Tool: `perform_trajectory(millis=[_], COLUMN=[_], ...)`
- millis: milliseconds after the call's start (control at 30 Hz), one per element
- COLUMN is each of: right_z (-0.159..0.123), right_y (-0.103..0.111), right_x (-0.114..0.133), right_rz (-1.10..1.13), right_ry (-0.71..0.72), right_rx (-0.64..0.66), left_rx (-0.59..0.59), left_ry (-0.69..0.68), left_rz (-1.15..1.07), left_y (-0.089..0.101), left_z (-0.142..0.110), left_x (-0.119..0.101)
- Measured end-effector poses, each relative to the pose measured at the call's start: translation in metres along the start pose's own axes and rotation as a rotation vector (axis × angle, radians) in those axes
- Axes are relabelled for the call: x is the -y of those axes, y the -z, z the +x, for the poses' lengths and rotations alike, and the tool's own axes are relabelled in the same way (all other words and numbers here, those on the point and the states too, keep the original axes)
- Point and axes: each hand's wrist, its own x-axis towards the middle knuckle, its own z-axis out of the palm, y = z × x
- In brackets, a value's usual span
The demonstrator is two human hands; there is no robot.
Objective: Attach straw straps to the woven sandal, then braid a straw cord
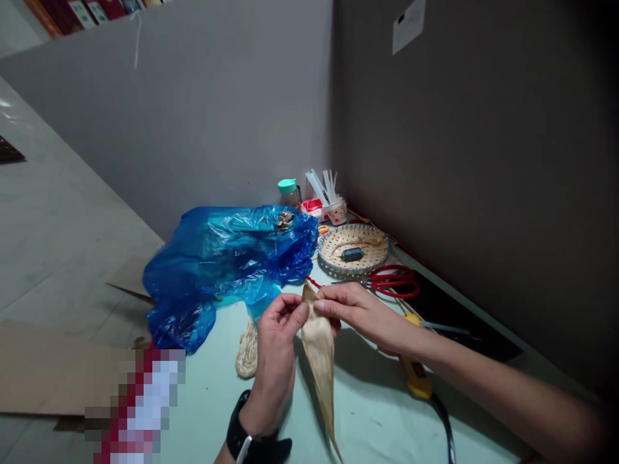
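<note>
Blurred, cropped forearm (493,380), hands (278,351) (362,312) pinching part-hidden husk (320,351)

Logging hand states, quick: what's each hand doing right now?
Left hand: closed, pinching the dried husk near its top.
Right hand: closed, pinching the same husk's upper end.

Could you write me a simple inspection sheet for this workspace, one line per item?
Surface: pale green tabletop, a few small dark specks.
Things in hand: dry, pale leaf-like piece, tapering downward.
Clutter: blue plastic bag, woven basket holding a dark spool, red-handled scissors, coiled cord.
Grippers: none robotic; left hand and right hand both pinch the piece near its upper end.
Cables: black cable from the yellow tool, leaving view at the bottom.
Surroundings: grey partitions behind; cardboard at left.
</note>
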Motion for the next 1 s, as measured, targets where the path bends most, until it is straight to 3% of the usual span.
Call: perform_trajectory(millis=[133,233,367,467,733,867,1000], right_z=[-0.003,-0.004,-0.005,-0.004,-0.002,-0.003,-0.005], right_y=[0.001,0.001,0.0,-0.001,0.0,-0.002,-0.003], right_x=[-0.007,-0.01,-0.01,-0.008,-0.015,-0.02,-0.019], right_rz=[0.068,0.071,0.021,0.151,0.355,0.367,0.345], right_ry=[-0.039,-0.056,-0.03,0.012,-0.043,-0.07,-0.07], right_rx=[0.057,0.069,-0.093,-0.162,-0.185,-0.196,-0.237], left_rx=[0.074,0.096,0.088,0.07,0.14,0.217,0.203], left_ry=[0.115,0.121,-0.009,-0.11,-0.169,-0.21,-0.275], left_rz=[-0.061,-0.033,0.108,0.233,0.409,0.484,0.54], left_y=[-0.003,-0.007,-0.01,-0.01,-0.002,-0.002,-0.006], left_z=[-0.003,-0.006,-0.012,-0.016,-0.012,-0.012,-0.015], left_x=[0.001,0.003,0.007,0.009,0.003,0.0,0.002])
